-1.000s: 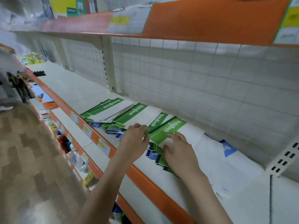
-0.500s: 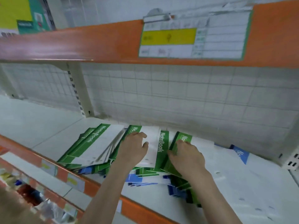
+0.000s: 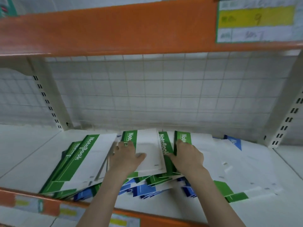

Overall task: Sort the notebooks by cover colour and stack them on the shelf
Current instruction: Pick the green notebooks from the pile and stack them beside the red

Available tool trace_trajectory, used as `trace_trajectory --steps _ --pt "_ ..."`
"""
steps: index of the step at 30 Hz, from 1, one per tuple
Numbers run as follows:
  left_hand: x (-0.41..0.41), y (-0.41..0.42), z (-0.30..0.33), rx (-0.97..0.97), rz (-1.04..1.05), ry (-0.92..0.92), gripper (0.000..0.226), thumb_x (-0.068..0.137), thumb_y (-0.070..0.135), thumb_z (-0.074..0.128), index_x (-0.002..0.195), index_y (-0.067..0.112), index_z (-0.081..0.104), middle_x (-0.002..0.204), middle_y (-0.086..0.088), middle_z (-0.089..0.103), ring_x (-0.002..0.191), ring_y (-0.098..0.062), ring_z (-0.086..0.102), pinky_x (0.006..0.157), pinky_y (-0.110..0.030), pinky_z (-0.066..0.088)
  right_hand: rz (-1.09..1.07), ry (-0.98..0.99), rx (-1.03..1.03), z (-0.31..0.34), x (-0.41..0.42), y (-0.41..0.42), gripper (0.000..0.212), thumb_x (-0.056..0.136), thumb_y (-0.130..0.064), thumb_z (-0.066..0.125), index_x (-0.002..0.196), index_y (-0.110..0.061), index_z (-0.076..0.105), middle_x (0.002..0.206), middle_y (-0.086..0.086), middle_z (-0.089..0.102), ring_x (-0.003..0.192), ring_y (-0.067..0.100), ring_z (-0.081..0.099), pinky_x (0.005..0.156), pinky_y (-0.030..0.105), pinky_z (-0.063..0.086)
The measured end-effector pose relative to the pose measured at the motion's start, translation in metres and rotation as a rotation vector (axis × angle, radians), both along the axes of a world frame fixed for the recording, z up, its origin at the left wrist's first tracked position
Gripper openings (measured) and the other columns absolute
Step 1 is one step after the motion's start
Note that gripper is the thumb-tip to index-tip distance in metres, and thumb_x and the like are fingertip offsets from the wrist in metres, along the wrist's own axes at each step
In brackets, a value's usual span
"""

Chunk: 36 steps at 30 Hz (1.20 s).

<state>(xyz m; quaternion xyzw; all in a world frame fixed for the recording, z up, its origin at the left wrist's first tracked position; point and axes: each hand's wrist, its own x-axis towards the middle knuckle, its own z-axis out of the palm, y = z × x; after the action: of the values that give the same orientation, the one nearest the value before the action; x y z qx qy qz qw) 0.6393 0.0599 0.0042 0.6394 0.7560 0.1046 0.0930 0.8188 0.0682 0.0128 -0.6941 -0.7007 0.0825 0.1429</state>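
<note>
Blue notebooks mostly buried under green notebooks

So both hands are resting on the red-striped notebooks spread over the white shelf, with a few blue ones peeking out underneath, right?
Not quite: the stripes are green, not red. The head view shows the left hand and the right hand on green-striped notebooks spread over the white shelf, with blue notebooks peeking out underneath.
</note>
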Motion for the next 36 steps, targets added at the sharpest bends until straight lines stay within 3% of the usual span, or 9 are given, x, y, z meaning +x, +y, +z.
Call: trace_trajectory --steps 4,9,15,19,24,27,29,34,36 --pt "0.013 0.003 -0.004 0.007 0.039 -0.053 0.081 0.086 0.063 0.049 0.145 0.012 0.027 0.152 -0.022 0.02 0.138 -0.038 0.026 0.108 -0.047 0.031 -0.034 0.02 0.05 -0.003 0.003 -0.003 0.029 0.091 -0.042 0.054 0.101 -0.015 0.049 0.099 0.003 0.062 0.091 0.023 0.06 0.065 0.027 0.038" --pt "0.018 0.005 -0.01 0.021 0.076 0.006 0.077 0.085 0.066 0.045 0.135 0.009 0.034 0.138 -0.023 0.039 0.127 -0.039 0.04 0.102 -0.046 0.038 -0.059 -0.029 0.065 -0.004 0.005 -0.008 0.024 0.089 -0.033 0.054 0.09 -0.013 0.041 0.08 0.003 0.053 0.07 0.022 0.05 0.053 0.025 0.031" --pt "0.021 0.005 -0.01 0.078 0.07 -0.035 0.077 0.079 0.068 0.053 0.125 0.008 0.039 0.125 -0.016 0.053 0.119 -0.035 0.045 0.097 -0.043 0.038 -0.026 -0.107 0.078 0.002 0.006 -0.009 0.047 0.098 -0.017 0.039 0.139 0.003 0.028 0.116 0.015 0.061 0.101 0.029 0.062 0.066 0.029 0.039" --pt "0.028 0.007 -0.008 0.07 0.108 -0.159 0.096 0.066 0.069 0.068 0.131 0.008 0.031 0.13 -0.019 0.046 0.122 -0.037 0.037 0.096 -0.046 0.037 0.031 0.124 0.082 0.022 0.01 -0.013 0.006 0.094 -0.008 0.04 0.098 -0.006 0.043 0.09 0.015 0.055 0.078 0.028 0.053 0.063 0.027 0.035" --pt "0.045 0.01 -0.007 0.052 0.131 -0.198 0.109 0.064 0.062 0.074 0.14 0.003 0.022 0.139 -0.021 0.038 0.128 -0.038 0.034 0.106 -0.046 0.031 0.125 0.227 0.183 0.043 -0.018 -0.014 0.013 0.091 -0.008 0.043 0.08 -0.006 0.048 0.082 0.014 0.054 0.074 0.03 0.051 0.06 0.032 0.04" --pt "0.047 0.01 -0.009 0.165 0.062 -0.379 0.042 0.083 0.021 0.066 0.112 -0.001 0.045 0.114 -0.02 0.056 0.095 -0.027 0.055 0.078 -0.032 0.05 0.207 0.211 0.167 0.037 -0.04 -0.012 0.016 0.094 -0.01 0.043 0.089 -0.003 0.056 0.098 0.017 0.062 0.089 0.032 0.06 0.07 0.034 0.049" --pt "0.044 0.01 -0.008 0.219 0.012 -0.494 0.011 0.091 0.007 0.051 0.1 0.002 0.054 0.104 -0.015 0.064 0.077 -0.018 0.055 0.058 -0.022 0.043 0.243 0.178 0.101 0.028 -0.048 -0.009 0.015 0.096 -0.013 0.042 0.084 -0.008 0.051 0.1 0.016 0.061 0.092 0.032 0.059 0.068 0.031 0.044" --pt "0.025 0.012 -0.003 0.212 0.088 -1.158 0.036 0.093 0.002 0.034 0.091 0.009 0.07 0.091 -0.014 0.071 0.088 -0.03 0.066 0.08 -0.039 0.053 0.242 0.2 0.041 0.02 -0.054 -0.002 0.043 0.098 -0.043 0.04 0.067 -0.014 0.048 0.07 0.001 0.053 0.07 0.023 0.054 0.059 0.029 0.037" --pt "0.016 0.014 -0.004 0.164 0.082 -1.23 0.04 0.091 -0.003 0.036 0.087 0.014 0.071 0.083 -0.01 0.072 0.085 -0.028 0.067 0.079 -0.038 0.055 0.238 0.186 0.034 0.019 -0.054 -0.001 0.04 0.094 -0.045 0.046 0.068 -0.015 0.048 0.069 0.0 0.051 0.069 0.021 0.052 0.055 0.027 0.037"
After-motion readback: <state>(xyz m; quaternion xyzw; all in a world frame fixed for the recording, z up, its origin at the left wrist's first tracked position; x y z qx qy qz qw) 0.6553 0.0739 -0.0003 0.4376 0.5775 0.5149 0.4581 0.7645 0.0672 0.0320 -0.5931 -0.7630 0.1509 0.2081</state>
